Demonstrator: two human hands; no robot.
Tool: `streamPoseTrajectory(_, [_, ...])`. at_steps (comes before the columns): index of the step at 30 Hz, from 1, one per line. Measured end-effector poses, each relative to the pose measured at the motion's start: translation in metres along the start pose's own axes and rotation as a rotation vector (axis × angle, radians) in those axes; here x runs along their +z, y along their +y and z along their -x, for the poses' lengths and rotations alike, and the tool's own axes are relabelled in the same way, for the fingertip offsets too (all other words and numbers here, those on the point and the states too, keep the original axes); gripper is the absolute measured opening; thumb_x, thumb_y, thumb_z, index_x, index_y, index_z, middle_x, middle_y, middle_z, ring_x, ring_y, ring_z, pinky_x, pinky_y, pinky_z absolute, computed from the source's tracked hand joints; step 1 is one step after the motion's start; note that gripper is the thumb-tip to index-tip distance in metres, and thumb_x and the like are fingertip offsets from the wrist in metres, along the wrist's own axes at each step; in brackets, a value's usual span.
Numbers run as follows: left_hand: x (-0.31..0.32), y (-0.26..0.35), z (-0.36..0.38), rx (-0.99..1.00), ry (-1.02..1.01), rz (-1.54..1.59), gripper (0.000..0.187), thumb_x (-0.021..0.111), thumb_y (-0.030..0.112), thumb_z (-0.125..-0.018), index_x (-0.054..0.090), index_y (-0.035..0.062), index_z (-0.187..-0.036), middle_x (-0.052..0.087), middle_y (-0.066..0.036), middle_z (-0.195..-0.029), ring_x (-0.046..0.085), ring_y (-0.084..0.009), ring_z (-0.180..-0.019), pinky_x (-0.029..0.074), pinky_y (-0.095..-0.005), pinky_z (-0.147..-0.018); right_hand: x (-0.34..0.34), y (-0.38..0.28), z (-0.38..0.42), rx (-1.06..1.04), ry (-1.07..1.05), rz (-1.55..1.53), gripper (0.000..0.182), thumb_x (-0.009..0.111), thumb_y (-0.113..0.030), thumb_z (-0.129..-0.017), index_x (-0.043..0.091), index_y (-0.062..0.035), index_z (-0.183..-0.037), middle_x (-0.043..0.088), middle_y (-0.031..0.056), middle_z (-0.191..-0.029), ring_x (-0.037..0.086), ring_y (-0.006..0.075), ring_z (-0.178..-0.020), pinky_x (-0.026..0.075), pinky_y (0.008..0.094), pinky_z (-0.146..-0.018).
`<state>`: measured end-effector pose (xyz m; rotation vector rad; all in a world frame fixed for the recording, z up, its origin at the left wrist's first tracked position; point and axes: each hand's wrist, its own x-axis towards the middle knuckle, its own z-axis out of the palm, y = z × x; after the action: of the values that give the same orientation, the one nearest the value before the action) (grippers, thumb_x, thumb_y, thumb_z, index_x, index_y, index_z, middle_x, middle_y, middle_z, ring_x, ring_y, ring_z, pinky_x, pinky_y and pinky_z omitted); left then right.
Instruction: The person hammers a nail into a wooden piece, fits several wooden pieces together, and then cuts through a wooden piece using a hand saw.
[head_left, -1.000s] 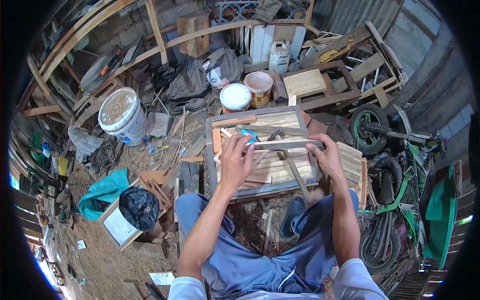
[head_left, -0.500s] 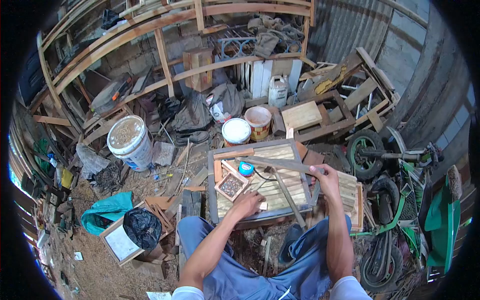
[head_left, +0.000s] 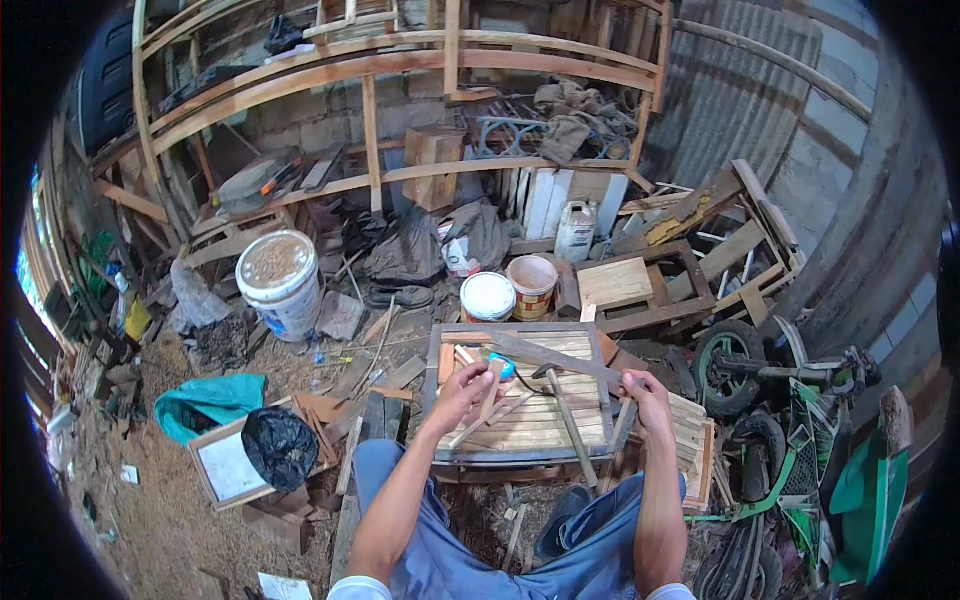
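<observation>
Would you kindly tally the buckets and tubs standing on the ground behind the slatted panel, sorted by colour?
White: 2, the big bucket and the small tub
Orange-rimmed: 1, the tub beside it
White jug: 1, the jug further back
Total: 4

Head cam, looks fwd/down, workshop floor (head_left: 170,510).

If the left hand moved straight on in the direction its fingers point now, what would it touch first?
The left hand holds a thin wood strip and points up and away over the slatted panel. First would likely be the small blue object just ahead, though depth is unclear.
</observation>
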<state>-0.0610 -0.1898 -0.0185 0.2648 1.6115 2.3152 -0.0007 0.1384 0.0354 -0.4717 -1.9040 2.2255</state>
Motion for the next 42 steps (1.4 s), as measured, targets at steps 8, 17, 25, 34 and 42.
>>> streamPoseTrajectory(8, [-0.013, 0.022, 0.007, 0.032, 0.032, 0.402, 0.038, 0.040, 0.030, -0.103, 0.048, -0.0012, -0.124, 0.064, -0.015, -0.108, 0.065, -0.0229, -0.097, 0.055, -0.0366, -0.086, 0.014, 0.013, -0.006, -0.051, -0.069, -0.042, 0.023, 0.066, -0.017, -0.092, 0.062, 0.0005, -0.107, 0.058, 0.0040, -0.077, 0.057, 0.0127, -0.064, 0.046, 0.0243, -0.058])
streamPoseTrajectory(17, [-0.031, 0.017, 0.008, -0.049, 0.069, 0.530, 0.030, 0.037, 0.047, -0.102, 0.042, 0.0186, -0.113, 0.051, -0.003, -0.089, 0.050, -0.0123, -0.064, 0.042, -0.0258, -0.049, 0.034, 0.017, -0.006, -0.146, -0.123, 0.005, 0.023, 0.069, -0.015, -0.090, 0.064, -0.0001, -0.107, 0.057, 0.0017, -0.078, 0.054, 0.0107, -0.069, 0.044, 0.0237, -0.065])
streamPoseTrajectory(25, [-0.017, 0.032, 0.022, -0.019, -0.017, 0.424, 0.031, 0.051, 0.038, -0.099, 0.044, 0.0121, -0.115, 0.050, -0.001, -0.091, 0.048, -0.0099, -0.067, 0.043, -0.0238, -0.055, 0.036, 0.021, -0.005, -0.114, -0.141, -0.028, 0.025, 0.069, -0.017, -0.090, 0.064, -0.0004, -0.108, 0.057, 0.0020, -0.078, 0.054, 0.0112, -0.070, 0.044, 0.0242, -0.066])
streamPoseTrajectory(34, [-0.026, 0.025, 0.017, 0.139, 0.106, 0.128, 0.033, 0.062, 0.029, -0.095, 0.059, 0.0029, -0.115, 0.061, -0.001, -0.094, 0.058, -0.0071, -0.082, 0.050, -0.0234, -0.068, 0.033, 0.018, -0.001, -0.071, -0.147, -0.041, 0.026, 0.068, -0.019, -0.091, 0.064, 0.0003, -0.108, 0.056, 0.0030, -0.079, 0.054, 0.0114, -0.070, 0.046, 0.0253, -0.065])
streamPoseTrajectory(42, [-0.019, 0.029, 0.017, 0.122, 0.172, 0.128, 0.038, 0.068, 0.021, -0.091, 0.058, -0.0013, -0.120, 0.063, -0.004, -0.094, 0.059, -0.0078, -0.082, 0.051, -0.0236, -0.066, 0.034, 0.016, 0.001, -0.093, -0.161, -0.056, 0.026, 0.069, -0.019, -0.090, 0.064, -0.0001, -0.108, 0.056, 0.0029, -0.079, 0.053, 0.0115, -0.071, 0.046, 0.0251, -0.066])
